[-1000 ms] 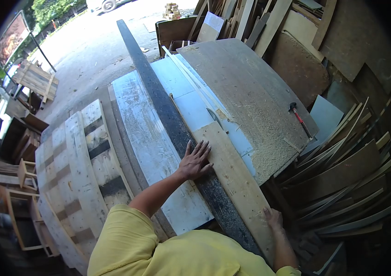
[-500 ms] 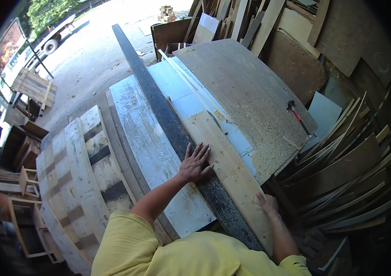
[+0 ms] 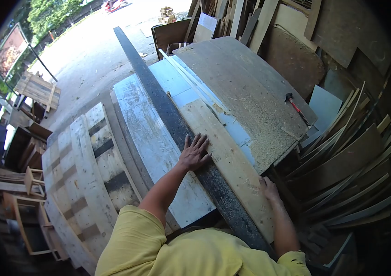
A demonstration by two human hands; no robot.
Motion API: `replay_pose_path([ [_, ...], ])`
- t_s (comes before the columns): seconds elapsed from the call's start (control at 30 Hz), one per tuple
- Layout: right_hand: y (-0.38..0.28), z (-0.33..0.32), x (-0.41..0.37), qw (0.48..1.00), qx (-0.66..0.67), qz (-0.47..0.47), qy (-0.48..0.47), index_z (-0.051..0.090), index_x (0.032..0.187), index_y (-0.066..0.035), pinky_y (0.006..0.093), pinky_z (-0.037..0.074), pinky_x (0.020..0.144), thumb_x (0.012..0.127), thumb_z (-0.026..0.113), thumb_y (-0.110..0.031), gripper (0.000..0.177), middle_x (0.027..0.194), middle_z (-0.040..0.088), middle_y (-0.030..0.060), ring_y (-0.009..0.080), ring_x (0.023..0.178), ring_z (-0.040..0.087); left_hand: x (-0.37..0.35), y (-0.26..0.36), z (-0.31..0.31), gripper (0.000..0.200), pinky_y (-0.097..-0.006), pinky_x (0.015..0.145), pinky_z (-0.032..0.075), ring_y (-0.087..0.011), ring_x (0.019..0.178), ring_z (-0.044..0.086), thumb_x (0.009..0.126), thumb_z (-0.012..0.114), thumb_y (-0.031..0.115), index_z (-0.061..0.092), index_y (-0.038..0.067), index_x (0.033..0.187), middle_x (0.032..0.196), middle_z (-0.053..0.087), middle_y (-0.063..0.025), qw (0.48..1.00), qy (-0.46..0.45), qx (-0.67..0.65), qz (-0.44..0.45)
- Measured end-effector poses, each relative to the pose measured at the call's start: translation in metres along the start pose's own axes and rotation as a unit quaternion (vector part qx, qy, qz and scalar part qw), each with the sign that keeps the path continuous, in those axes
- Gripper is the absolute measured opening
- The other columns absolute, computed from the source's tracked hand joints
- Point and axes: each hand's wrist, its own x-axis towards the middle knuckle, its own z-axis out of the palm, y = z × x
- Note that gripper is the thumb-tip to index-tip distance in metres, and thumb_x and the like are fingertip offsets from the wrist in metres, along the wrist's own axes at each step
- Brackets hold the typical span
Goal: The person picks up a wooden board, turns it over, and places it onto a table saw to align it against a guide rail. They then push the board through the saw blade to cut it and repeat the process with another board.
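A pale plank (image 3: 227, 158) lies on the desk (image 3: 177, 80), its long axis running from the person's body away and to the left. Its far end points up the desk and its near end hangs towards the yellow sleeve. Its left edge sits tight against a long dark rail (image 3: 158, 99), which runs the same way and reaches well beyond it.

The left hand (image 3: 194, 155) lies flat across the seam between the two, about halfway along the plank. Its fingers (image 3: 203, 140) are spread apart and pointing up the plank, grasping nothing.

The right hand (image 3: 269, 187) sits at the plank's right edge near the near end, touching the wood. Whether its fingers curl under the edge cannot be made out.

Sawdust (image 3: 269, 147) is piled just right of the plank on a large grey panel (image 3: 246, 78). A red-handled hammer (image 3: 296, 109) lies near that panel's right edge, well apart from both hands.
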Motion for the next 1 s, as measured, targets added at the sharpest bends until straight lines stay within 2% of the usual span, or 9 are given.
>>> replay_pose_path([
  [0.03, 0.005, -0.010, -0.012, 0.999, 0.035, -0.014, 0.021, 0.065, 0.100, -0.005, 0.0457, 0.051, 0.080, 0.091, 0.051, -0.059, 0.057, 0.093, 0.068, 0.0220, 0.0400, 0.094, 0.065, 0.000, 0.001, 0.000, 0.071, -0.0563, 0.118, -0.001, -0.0274, 0.149, 0.013, 0.096, 0.037, 0.056, 0.032, 0.009, 0.149, 0.159, 0.024, -0.0082, 1.000, -0.003, -0.003, -0.002],
  [0.1, 0.040, -0.032, -0.042, 1.000, 0.005, -0.030, 0.007, 0.066, 0.099, -0.004, 0.0437, 0.052, 0.080, 0.091, 0.057, -0.053, 0.051, 0.093, 0.069, 0.0201, 0.0378, 0.093, 0.066, 0.001, 0.000, -0.002, 0.071, -0.0564, 0.118, -0.001, -0.0275, 0.149, 0.013, 0.096, 0.037, 0.055, 0.032, 0.009, 0.150, 0.159, 0.023, -0.0082, 1.000, -0.006, -0.003, -0.007],
  [0.2, 0.089, -0.041, -0.082, 0.998, -0.049, 0.012, -0.029, 0.068, 0.093, -0.004, 0.0457, 0.050, 0.077, 0.091, 0.055, -0.055, 0.053, 0.090, 0.067, 0.0235, 0.0406, 0.091, 0.065, -0.001, 0.002, -0.001, 0.071, -0.0548, 0.118, -0.001, -0.0283, 0.149, 0.012, 0.096, 0.039, 0.054, 0.032, 0.008, 0.149, 0.158, 0.024, -0.0099, 1.000, -0.007, -0.012, -0.008],
  [0.27, 0.112, -0.034, -0.092, 0.994, -0.085, 0.049, -0.052, 0.068, 0.083, -0.002, 0.0494, 0.049, 0.072, 0.091, 0.048, -0.062, 0.063, 0.085, 0.066, 0.0252, 0.0446, 0.086, 0.064, 0.000, 0.000, -0.002, 0.071, -0.0549, 0.118, -0.001, -0.0284, 0.149, 0.012, 0.096, 0.038, 0.054, 0.032, 0.007, 0.149, 0.158, 0.024, -0.0102, 1.000, -0.004, -0.008, 0.001],
  [0.3, 0.113, -0.027, -0.094, 0.994, -0.086, 0.049, -0.055, 0.068, 0.083, -0.002, 0.0494, 0.049, 0.072, 0.091, 0.048, -0.062, 0.063, 0.085, 0.066, 0.0252, 0.0446, 0.086, 0.064, -0.001, -0.001, -0.001, 0.071, -0.0549, 0.118, -0.001, -0.0284, 0.149, 0.012, 0.096, 0.038, 0.054, 0.032, 0.007, 0.149, 0.158, 0.024, -0.0102, 1.000, -0.006, -0.008, -0.002],
  [0.37, 0.116, -0.011, -0.095, 0.995, -0.089, 0.019, 0.042, 0.066, 0.074, 0.000, 0.0522, 0.045, 0.066, 0.094, 0.043, -0.060, 0.067, 0.076, 0.061, 0.0280, 0.0465, 0.078, 0.062, 0.000, -0.002, 0.001, 0.072, -0.0562, 0.118, 0.000, -0.0277, 0.149, 0.013, 0.096, 0.038, 0.056, 0.033, 0.007, 0.149, 0.158, 0.024, -0.0095, 1.000, 0.002, -0.004, 0.005],
  [0.47, 0.111, -0.008, -0.095, 0.991, -0.119, 0.005, 0.061, 0.065, 0.072, 0.001, 0.0533, 0.045, 0.064, 0.095, 0.039, -0.059, 0.070, 0.074, 0.061, 0.0280, 0.0476, 0.075, 0.061, 0.000, -0.003, 0.003, 0.073, -0.0554, 0.118, 0.000, -0.0277, 0.149, 0.013, 0.095, 0.037, 0.056, 0.033, 0.007, 0.148, 0.158, 0.024, -0.0102, 1.000, 0.012, -0.006, 0.005],
  [0.9, 0.067, 0.001, -0.061, 0.990, -0.109, -0.023, 0.087, 0.065, 0.070, 0.000, 0.0536, 0.046, 0.063, 0.095, 0.040, -0.060, 0.070, 0.071, 0.062, 0.0269, 0.0479, 0.072, 0.062, 0.003, 0.000, -0.002, 0.073, -0.0533, 0.119, -0.001, -0.0293, 0.149, 0.011, 0.096, 0.036, 0.056, 0.033, 0.005, 0.148, 0.158, 0.024, -0.0133, 1.000, 0.013, -0.009, 0.011],
  [1.0, 0.052, 0.004, -0.050, 0.991, -0.112, -0.021, 0.066, 0.065, 0.069, 0.000, 0.0540, 0.047, 0.062, 0.095, 0.040, -0.060, 0.070, 0.070, 0.062, 0.0275, 0.0475, 0.071, 0.062, 0.001, -0.002, -0.006, 0.074, -0.0530, 0.119, -0.001, -0.0291, 0.149, 0.010, 0.096, 0.036, 0.056, 0.032, 0.005, 0.149, 0.158, 0.023, -0.0130, 1.000, 0.011, -0.001, 0.007],
])
